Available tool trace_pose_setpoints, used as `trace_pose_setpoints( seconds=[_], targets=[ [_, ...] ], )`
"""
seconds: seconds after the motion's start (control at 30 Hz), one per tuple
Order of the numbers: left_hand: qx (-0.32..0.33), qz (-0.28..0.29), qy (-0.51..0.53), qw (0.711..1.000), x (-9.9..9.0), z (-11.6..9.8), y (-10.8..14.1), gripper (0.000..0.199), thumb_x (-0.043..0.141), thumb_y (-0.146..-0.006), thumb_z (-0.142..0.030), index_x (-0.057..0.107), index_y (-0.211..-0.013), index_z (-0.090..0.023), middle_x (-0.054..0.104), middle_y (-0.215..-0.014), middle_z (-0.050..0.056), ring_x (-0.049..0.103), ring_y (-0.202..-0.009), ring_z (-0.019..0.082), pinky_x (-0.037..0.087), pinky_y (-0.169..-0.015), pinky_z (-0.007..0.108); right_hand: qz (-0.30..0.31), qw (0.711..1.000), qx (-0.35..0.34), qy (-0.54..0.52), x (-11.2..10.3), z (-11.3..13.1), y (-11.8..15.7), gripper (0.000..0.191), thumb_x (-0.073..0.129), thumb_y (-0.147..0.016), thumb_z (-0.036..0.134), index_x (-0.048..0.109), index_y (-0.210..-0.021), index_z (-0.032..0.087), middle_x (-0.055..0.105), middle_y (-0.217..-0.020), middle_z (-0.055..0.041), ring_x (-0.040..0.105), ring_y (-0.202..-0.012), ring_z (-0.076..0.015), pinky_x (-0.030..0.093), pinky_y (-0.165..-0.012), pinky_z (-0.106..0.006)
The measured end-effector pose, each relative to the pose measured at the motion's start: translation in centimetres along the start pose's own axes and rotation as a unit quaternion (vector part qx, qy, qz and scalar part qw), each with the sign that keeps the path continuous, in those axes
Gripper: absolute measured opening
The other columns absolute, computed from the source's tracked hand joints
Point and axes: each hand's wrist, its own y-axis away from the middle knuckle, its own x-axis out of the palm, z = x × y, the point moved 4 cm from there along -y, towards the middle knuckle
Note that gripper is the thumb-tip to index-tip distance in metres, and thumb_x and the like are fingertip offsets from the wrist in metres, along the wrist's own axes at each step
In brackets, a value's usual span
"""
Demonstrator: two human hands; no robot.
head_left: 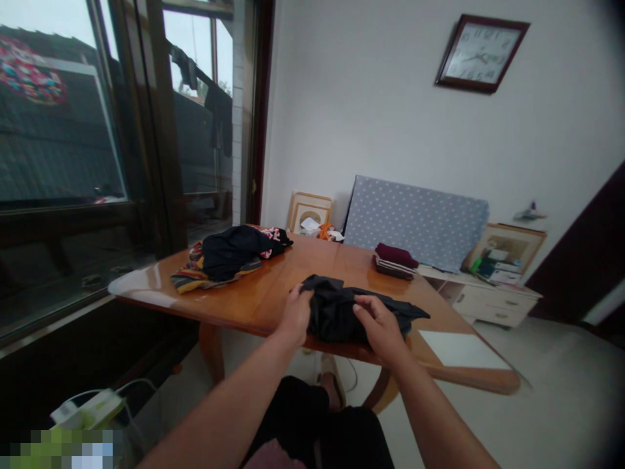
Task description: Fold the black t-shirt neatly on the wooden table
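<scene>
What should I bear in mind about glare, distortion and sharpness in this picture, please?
In the head view, pale glare washes the left end of the table; the wall clock looks skewed, its numerals soft; the right-hand corners darken; blocky pixelation hides the bottom-left corner.

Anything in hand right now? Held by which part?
Dark cloth. The left hand grips its left end; the right hand has thumb and fingertips at its upper side near the middle, but whether they pinch it can't be told.

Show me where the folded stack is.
In the head view, the folded stack sits on the table, toward the right, beyond the nearer black garment.
</scene>
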Motion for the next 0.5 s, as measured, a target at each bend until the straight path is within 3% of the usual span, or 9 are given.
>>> trace_pose_setpoints(
  seconds=[0.1,0.2,0.27,0.4,0.5],
  targets=[
    [-0.036,-0.068,0.131,0.988,-1.9,-1.9,-3.8,0.020,0.066,-0.081,-0.029,0.066,-0.099,-0.020,0.074,-0.092,0.006,0.070,-0.089,0.021,0.056,-0.086,0.035,0.025,0.980,-0.052,0.192,-1.1,-1.5,-0.7,0.045,0.067,-0.081,0.047,0.066,-0.122,0.027,0.067,-0.125,-0.0073,0.057,-0.121,-0.0296,0.038,-0.108,-0.047],
    [-0.063,-0.121,0.159,0.978,-4.2,-3.7,-7.2,0.018,0.063,-0.084,-0.026,0.067,-0.099,-0.017,0.074,-0.084,0.006,0.072,-0.085,0.021,0.058,-0.084,0.037,0.050,0.955,-0.059,0.287,-2.1,-3.4,-1.5,0.058,0.068,-0.080,0.046,0.059,-0.134,0.025,0.061,-0.137,-0.0108,0.053,-0.128,-0.0313,0.036,-0.109,-0.047],
    [-0.054,-0.167,0.149,0.973,-5.8,-4.5,-9.2,0.016,0.061,-0.085,-0.022,0.067,-0.099,-0.017,0.074,-0.082,0.005,0.072,-0.084,0.020,0.059,-0.083,0.034,0.053,0.944,-0.046,0.321,-2.8,-4.7,-2.3,0.056,0.068,-0.079,0.042,0.060,-0.132,0.024,0.061,-0.136,-0.0111,0.054,-0.126,-0.0316,0.038,-0.106,-0.046],
    [-0.071,-0.205,0.127,0.968,-8.7,-4.6,-12.5,0.016,0.058,-0.085,-0.021,0.066,-0.098,-0.017,0.073,-0.080,0.005,0.072,-0.081,0.021,0.061,-0.078,0.035,0.056,0.937,-0.002,0.344,-3.8,-6.7,-4.3,0.022,0.059,-0.081,0.028,0.071,-0.099,0.026,0.072,-0.106,-0.0060,0.063,-0.101,-0.0262,0.043,-0.090,-0.039],
    [-0.054,-0.215,0.092,0.971,-10.9,-4.7,-14.7,0.011,0.059,-0.084,-0.020,0.064,-0.094,-0.018,0.072,-0.079,0.005,0.072,-0.079,0.021,0.061,-0.076,0.035,0.008,0.954,0.025,0.299,-4.9,-7.7,-6.3,0.014,0.055,-0.081,0.026,0.068,-0.084,0.025,0.070,-0.082,-0.0021,0.062,-0.082,-0.0213,0.042,-0.077,-0.033]
  ],
)
